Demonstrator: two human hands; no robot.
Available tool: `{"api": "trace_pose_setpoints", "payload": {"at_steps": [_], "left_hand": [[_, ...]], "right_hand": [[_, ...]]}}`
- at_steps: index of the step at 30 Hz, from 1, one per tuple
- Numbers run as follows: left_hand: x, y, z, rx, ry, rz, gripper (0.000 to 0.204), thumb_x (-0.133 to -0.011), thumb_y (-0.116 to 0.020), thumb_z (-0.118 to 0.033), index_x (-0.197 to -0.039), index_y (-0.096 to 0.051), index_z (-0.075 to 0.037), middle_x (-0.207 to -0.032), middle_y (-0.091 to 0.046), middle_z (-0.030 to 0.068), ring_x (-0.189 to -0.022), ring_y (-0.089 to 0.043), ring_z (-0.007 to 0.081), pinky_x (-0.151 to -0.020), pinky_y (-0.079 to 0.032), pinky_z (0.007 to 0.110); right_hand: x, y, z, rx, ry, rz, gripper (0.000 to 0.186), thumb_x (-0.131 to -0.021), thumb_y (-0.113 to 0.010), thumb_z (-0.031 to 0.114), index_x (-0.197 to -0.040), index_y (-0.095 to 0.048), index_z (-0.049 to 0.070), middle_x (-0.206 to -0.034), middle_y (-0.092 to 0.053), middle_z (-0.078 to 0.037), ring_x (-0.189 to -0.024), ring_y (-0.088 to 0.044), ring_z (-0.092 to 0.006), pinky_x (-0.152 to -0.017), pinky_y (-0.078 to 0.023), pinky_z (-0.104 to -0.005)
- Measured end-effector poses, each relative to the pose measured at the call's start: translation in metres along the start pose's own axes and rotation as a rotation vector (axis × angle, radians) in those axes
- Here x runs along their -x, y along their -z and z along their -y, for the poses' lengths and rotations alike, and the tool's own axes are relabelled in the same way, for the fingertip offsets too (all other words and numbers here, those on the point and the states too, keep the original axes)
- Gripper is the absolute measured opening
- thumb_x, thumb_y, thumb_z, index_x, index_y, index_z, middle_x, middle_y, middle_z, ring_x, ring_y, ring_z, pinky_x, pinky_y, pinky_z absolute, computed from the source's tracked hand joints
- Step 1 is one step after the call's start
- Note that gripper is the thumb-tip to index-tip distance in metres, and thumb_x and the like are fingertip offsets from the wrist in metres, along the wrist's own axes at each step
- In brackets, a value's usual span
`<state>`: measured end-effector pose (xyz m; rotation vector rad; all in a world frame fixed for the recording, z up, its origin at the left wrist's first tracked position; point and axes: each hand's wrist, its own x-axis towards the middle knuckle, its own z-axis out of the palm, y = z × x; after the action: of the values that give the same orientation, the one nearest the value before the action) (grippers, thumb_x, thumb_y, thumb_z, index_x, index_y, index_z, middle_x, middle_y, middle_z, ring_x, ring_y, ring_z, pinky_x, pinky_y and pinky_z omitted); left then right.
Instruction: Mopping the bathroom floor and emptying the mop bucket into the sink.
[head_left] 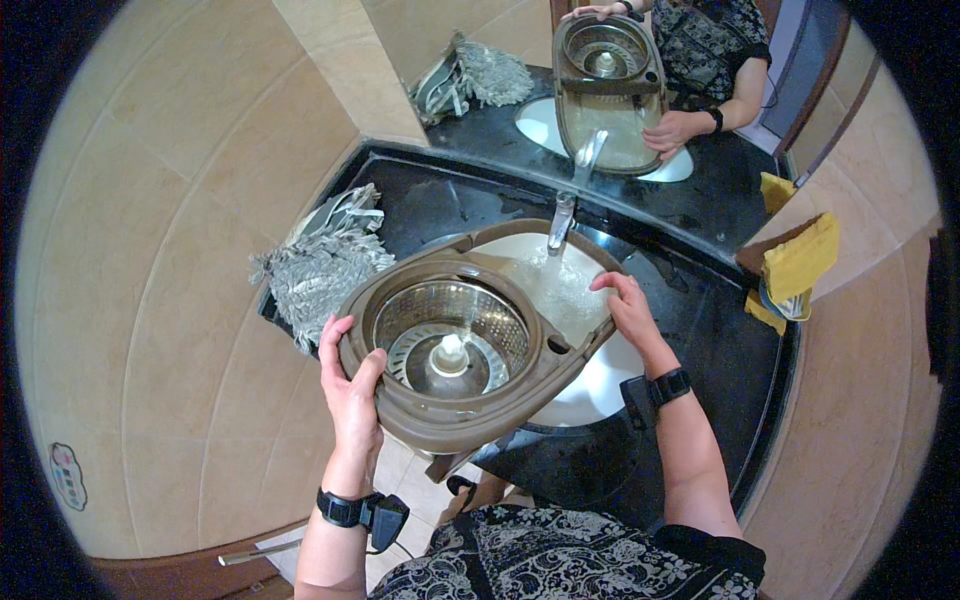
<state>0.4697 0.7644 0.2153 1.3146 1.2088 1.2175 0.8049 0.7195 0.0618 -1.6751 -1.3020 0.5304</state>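
A brown spin mop bucket is held tilted over the white sink basin. Its near part carries a perforated metal spin basket with a white centre post. Under the chrome faucet, the far part of the bucket holds water, rippled where the stream lands. My left hand grips the left rim beside the basket, thumb on top. At the right rim, my right hand is closed over the edge, its fingertips above the water; its palm side is hidden.
Black stone counter surrounds the basin, with wet spots on it. A grey mop head lies at the counter's left corner against the tiled wall. Yellow cloths hang at the right wall. A mirror behind reflects the bucket and both hands.
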Motion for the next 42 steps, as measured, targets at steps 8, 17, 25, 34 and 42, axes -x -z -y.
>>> {"api": "trace_pose_setpoints", "payload": {"at_steps": [8,17,25,34,42], "left_hand": [[-0.001,0.002,0.003,0.006,-0.011,0.015,0.042,-0.067,-0.054,0.002,-0.108,-0.045,-0.007,-0.132,-0.022,0.0105,-0.116,-0.031,0.0208,-0.095,-0.026,0.03],[0.0,-0.002,-0.005,-0.076,-0.004,-0.006,0.045,-0.065,-0.053,0.0,-0.108,-0.043,-0.006,-0.132,-0.022,0.0113,-0.116,-0.032,0.0225,-0.095,-0.026,0.032],[-0.001,-0.007,-0.004,-0.007,0.021,0.009,0.046,-0.064,-0.049,-0.003,-0.11,-0.041,-0.005,-0.132,-0.022,0.0132,-0.118,-0.028,0.0247,-0.097,-0.024,0.035],[-0.002,-0.015,-0.007,-0.113,0.038,-0.02,0.051,-0.063,-0.05,-0.01,-0.112,-0.037,-0.004,-0.13,-0.023,0.0134,-0.116,-0.031,0.0246,-0.096,-0.026,0.035],[-0.003,-0.013,-0.006,-0.09,0.022,0.004,0.053,-0.061,-0.051,-0.011,-0.112,-0.037,-0.004,-0.131,-0.023,0.0134,-0.116,-0.032,0.0244,-0.096,-0.026,0.035]], "right_hand": [[-0.001,-0.001,-0.001,0.001,0.029,-0.018,0.025,-0.062,-0.039,0.003,-0.08,-0.056,0.009,-0.087,-0.056,-0.008,-0.091,-0.047,-0.0263,-0.086,-0.032,-0.0353],[-0.004,0.005,0.005,0.074,0.028,0.029,0.016,-0.068,-0.043,0.008,-0.077,-0.056,0.01,-0.081,-0.058,-0.007,-0.09,-0.05,-0.0247,-0.095,-0.025,-0.0405],[-0.022,0.011,0.015,0.243,-0.012,0.395,0.011,-0.071,-0.051,0.016,-0.081,-0.056,0.012,-0.077,-0.059,-0.001,-0.08,-0.055,-0.019,-0.092,-0.028,-0.0418],[-0.044,0.013,0.02,0.348,0.003,0.723,0.03,-0.066,-0.055,0.019,-0.096,-0.056,0.015,-0.084,-0.06,-0.002,-0.076,-0.057,-0.0255,-0.068,-0.044,-0.0338],[-0.057,-0.015,-0.008,0.466,0.032,0.938,0.042,-0.065,-0.057,0.025,-0.105,-0.052,0.013,-0.091,-0.06,-0.007,-0.081,-0.057,-0.0274,-0.071,-0.044,-0.0344]]}}
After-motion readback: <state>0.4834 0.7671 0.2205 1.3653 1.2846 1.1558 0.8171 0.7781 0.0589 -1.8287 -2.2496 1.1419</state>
